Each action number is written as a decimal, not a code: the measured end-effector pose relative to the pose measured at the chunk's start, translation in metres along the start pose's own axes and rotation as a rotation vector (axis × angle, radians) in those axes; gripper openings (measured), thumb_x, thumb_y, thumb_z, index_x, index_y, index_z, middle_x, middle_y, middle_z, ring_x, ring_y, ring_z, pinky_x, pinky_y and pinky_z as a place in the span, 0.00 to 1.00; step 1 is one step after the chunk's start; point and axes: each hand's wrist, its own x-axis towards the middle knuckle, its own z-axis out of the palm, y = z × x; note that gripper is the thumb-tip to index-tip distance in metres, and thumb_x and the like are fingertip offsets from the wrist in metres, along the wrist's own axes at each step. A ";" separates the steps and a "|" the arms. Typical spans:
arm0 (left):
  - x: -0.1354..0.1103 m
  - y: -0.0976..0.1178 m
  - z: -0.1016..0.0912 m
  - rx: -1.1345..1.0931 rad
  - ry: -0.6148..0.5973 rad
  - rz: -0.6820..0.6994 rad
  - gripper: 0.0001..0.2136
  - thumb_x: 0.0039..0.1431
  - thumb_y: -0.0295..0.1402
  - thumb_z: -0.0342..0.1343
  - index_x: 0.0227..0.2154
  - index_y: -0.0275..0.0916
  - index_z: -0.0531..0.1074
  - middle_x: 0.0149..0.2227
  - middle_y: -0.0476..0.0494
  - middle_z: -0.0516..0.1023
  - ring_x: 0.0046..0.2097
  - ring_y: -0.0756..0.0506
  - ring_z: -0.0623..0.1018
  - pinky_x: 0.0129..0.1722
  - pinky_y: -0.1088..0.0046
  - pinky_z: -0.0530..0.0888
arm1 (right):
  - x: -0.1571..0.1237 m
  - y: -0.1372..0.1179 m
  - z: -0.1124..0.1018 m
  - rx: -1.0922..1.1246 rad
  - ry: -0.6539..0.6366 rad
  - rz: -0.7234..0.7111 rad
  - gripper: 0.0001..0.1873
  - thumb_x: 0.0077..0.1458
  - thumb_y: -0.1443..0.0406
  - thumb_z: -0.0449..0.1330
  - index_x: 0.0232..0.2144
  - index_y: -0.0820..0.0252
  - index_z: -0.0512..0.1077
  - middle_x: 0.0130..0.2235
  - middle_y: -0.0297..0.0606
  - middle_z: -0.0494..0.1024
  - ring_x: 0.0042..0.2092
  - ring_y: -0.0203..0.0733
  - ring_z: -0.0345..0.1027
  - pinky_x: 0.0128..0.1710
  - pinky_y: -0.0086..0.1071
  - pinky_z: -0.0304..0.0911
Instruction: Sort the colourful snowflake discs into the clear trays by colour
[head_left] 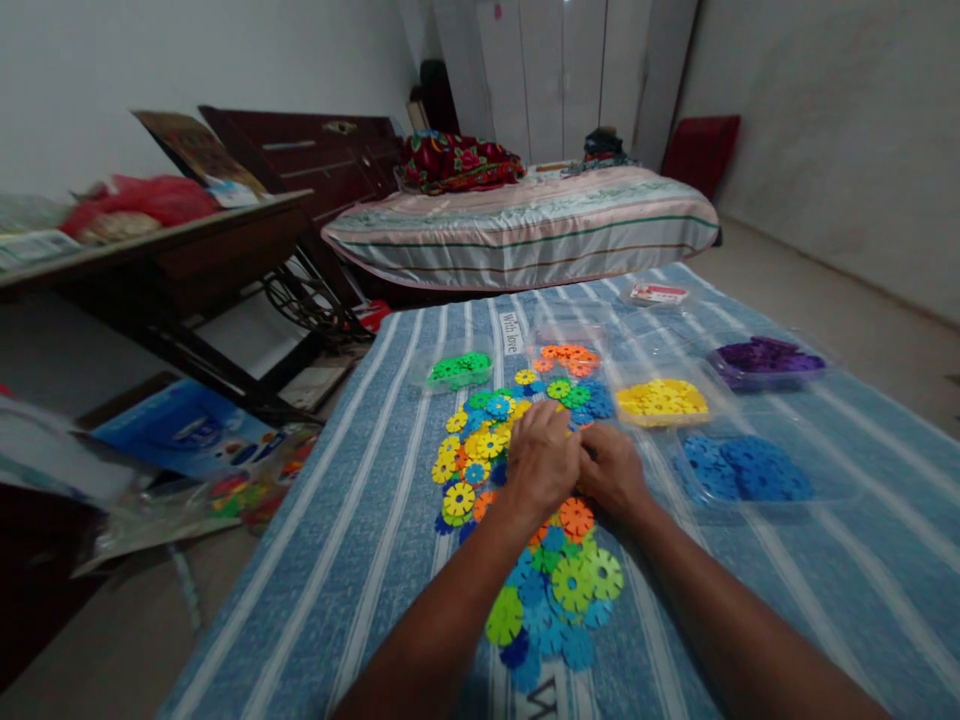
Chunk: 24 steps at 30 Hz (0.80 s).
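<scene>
A heap of flat plastic flower-shaped discs [525, 500] in several colours lies on a blue striped cloth [360, 520]. My left hand [541, 458] rests on the middle of the heap, fingers curled down over the pieces. My right hand [613, 470] sits right beside it, touching it, fingers bent onto the discs. What either hand grips is hidden under the fingers.
Clear trays hold sorted discs: green [459, 370], orange [568, 357], yellow [661, 399], purple [765, 358], blue [742, 470]. A dark wooden table [187, 250] stands at left, a striped mattress [525, 225] behind. Bags and papers [187, 440] lie on the floor at left.
</scene>
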 end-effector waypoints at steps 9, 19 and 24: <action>-0.059 -0.056 -0.004 0.108 -0.181 -0.046 0.17 0.64 0.37 0.52 0.53 0.40 0.69 0.60 0.36 0.70 0.63 0.37 0.67 0.63 0.46 0.60 | 0.001 0.005 -0.004 0.035 -0.034 -0.010 0.12 0.56 0.64 0.54 0.24 0.58 0.73 0.29 0.37 0.75 0.35 0.40 0.67 0.38 0.33 0.56; -0.072 -0.067 -0.004 0.088 -0.025 -0.059 0.15 0.62 0.33 0.53 0.51 0.39 0.70 0.54 0.36 0.76 0.57 0.38 0.73 0.61 0.49 0.61 | 0.000 0.004 -0.008 0.051 -0.046 0.003 0.12 0.56 0.63 0.54 0.25 0.58 0.73 0.29 0.37 0.75 0.35 0.41 0.67 0.37 0.33 0.56; -0.072 -0.076 0.003 0.108 0.080 -0.040 0.15 0.60 0.31 0.54 0.50 0.38 0.70 0.48 0.38 0.79 0.51 0.39 0.76 0.56 0.54 0.66 | -0.001 0.001 -0.010 0.045 -0.055 0.013 0.13 0.56 0.62 0.53 0.23 0.58 0.73 0.29 0.37 0.75 0.34 0.41 0.67 0.37 0.33 0.56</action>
